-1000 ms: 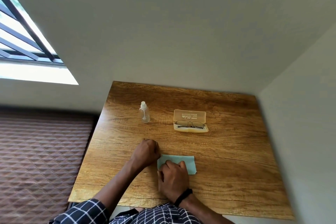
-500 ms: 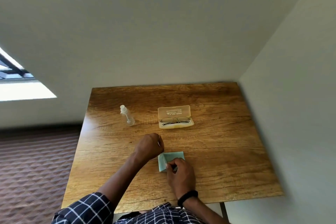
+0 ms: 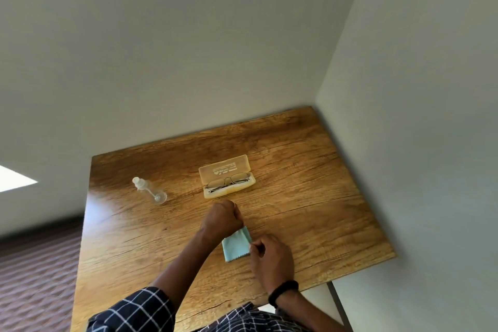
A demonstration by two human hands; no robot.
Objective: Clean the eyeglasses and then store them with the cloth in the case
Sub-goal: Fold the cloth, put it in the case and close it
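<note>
A light blue cleaning cloth (image 3: 236, 245), folded to a narrow shape, lies on the wooden table (image 3: 310, 210) near its front edge. My left hand (image 3: 222, 217) is closed in a fist and pinches the cloth's far corner. My right hand (image 3: 270, 257) pinches its right edge with curled fingers. Beyond them an open pale yellow glasses case (image 3: 225, 170) rests with its lid flat on the table. Thin metal-framed eyeglasses (image 3: 228, 182) lie folded in its tray.
A small clear spray bottle (image 3: 149, 190) stands at the left of the case. Walls close off the table at the back and the right. A brown patterned floor lies off the left edge.
The cloth has been folded over from a wide rectangle to a narrower piece. My right hand lifted off it and now pinches its edge. The camera has turned to the right.
</note>
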